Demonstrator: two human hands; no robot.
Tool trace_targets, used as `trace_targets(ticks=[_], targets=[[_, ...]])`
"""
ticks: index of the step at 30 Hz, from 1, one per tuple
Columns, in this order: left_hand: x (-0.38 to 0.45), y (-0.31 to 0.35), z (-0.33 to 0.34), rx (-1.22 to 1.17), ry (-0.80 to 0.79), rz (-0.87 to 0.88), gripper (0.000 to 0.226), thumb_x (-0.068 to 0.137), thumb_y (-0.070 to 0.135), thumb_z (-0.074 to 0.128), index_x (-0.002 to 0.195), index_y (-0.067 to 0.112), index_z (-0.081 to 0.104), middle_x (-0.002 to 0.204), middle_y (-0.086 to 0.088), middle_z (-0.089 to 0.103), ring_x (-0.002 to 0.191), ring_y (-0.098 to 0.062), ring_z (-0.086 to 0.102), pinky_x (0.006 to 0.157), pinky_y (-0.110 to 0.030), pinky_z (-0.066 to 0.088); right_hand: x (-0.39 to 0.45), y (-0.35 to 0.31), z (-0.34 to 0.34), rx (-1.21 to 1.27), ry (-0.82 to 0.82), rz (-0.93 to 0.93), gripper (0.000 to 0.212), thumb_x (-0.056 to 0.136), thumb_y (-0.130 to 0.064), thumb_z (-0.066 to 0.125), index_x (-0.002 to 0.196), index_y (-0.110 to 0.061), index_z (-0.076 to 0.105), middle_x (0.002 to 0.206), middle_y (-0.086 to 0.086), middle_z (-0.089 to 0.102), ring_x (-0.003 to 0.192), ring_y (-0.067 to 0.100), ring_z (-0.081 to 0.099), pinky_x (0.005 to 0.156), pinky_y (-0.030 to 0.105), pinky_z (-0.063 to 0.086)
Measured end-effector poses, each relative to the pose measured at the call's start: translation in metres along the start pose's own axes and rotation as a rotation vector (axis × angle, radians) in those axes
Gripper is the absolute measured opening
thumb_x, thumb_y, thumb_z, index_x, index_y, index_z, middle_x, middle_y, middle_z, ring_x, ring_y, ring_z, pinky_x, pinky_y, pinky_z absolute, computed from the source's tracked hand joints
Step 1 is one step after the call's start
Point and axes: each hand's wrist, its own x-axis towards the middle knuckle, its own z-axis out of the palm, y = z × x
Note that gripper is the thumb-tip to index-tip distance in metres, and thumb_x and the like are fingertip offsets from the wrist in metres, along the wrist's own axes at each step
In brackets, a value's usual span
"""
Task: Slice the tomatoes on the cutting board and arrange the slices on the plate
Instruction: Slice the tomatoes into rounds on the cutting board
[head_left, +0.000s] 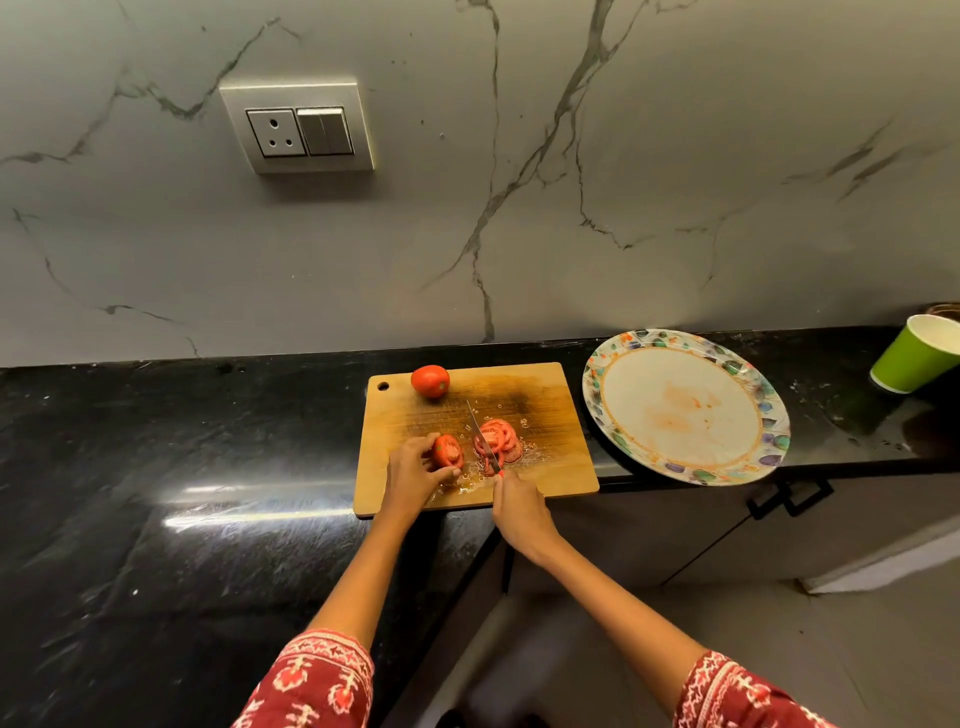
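Note:
A wooden cutting board (550, 395) lies on the black counter. My left hand (413, 475) grips a partly cut tomato (448, 451) near the board's front. My right hand (519, 512) holds a knife (480, 434) by its handle, the blade standing between that tomato and a fanned pile of slices (500, 440). A whole tomato (430, 381) rests at the board's far left edge. The floral-rimmed plate (685, 410) sits to the right of the board, bearing only faint reddish smears.
A green paper cup (917, 353) stands at the far right of the counter (182, 467). The plate overhangs the counter's front edge above a cabinet handle (789, 499). A socket and switch panel (298, 127) is on the marble wall.

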Motion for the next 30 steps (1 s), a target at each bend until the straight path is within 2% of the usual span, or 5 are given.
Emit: trace_targets(ticks=[6, 10, 16, 24, 30], targets=[[0.003, -0.009, -0.003, 0.227, -0.008, 0.027, 0.086, 0.063, 0.023, 0.084, 0.136, 0.006, 0.042, 0.126, -0.015, 0.054, 0.116, -0.027, 0.051, 0.097, -0.034, 0.042, -0.001, 0.008, -0.004, 0.025, 0.015, -0.001, 0.029, 0.101, -0.019, 0.029, 0.107, -0.001, 0.05, 0.095, 0.017, 0.062, 0.089, 0.033, 0.06, 0.063, 0.03, 0.035], [0.005, -0.009, -0.009, 0.432, -0.053, 0.043, 0.073, 0.073, 0.034, 0.074, 0.136, 0.015, 0.043, 0.13, -0.007, 0.05, 0.12, -0.023, 0.045, 0.095, -0.036, 0.042, -0.001, 0.011, -0.004, 0.028, 0.024, -0.002, 0.03, 0.101, -0.019, 0.028, 0.108, -0.001, 0.051, 0.096, 0.017, 0.063, 0.089, 0.032, 0.062, 0.063, 0.028, 0.035], [0.011, -0.014, -0.022, 0.291, -0.161, 0.022, 0.082, 0.066, 0.009, 0.079, 0.138, 0.007, 0.039, 0.137, -0.014, 0.046, 0.124, -0.026, 0.046, 0.105, -0.033, 0.036, 0.0, 0.013, -0.005, 0.042, 0.008, -0.008, 0.03, 0.101, -0.02, 0.028, 0.104, -0.001, 0.052, 0.094, 0.016, 0.063, 0.087, 0.031, 0.061, 0.063, 0.029, 0.035], [0.003, -0.017, -0.018, 0.112, -0.035, 0.01, 0.063, 0.061, 0.015, 0.084, 0.118, 0.004, 0.06, 0.114, -0.012, 0.062, 0.103, -0.023, 0.059, 0.089, -0.028, 0.048, -0.001, 0.013, -0.005, 0.055, 0.021, -0.026, 0.032, 0.102, -0.02, 0.028, 0.104, -0.001, 0.053, 0.095, 0.017, 0.063, 0.087, 0.03, 0.061, 0.064, 0.028, 0.035], [0.001, 0.0, -0.039, 0.398, -0.194, 0.01, 0.046, 0.061, 0.036, 0.083, 0.102, 0.02, 0.069, 0.091, 0.001, 0.069, 0.083, -0.013, 0.061, 0.065, -0.027, 0.043, 0.002, 0.016, -0.012, 0.06, 0.054, -0.014, 0.033, 0.102, -0.021, 0.028, 0.102, 0.002, 0.054, 0.094, 0.019, 0.063, 0.08, 0.029, 0.058, 0.063, 0.028, 0.033]])
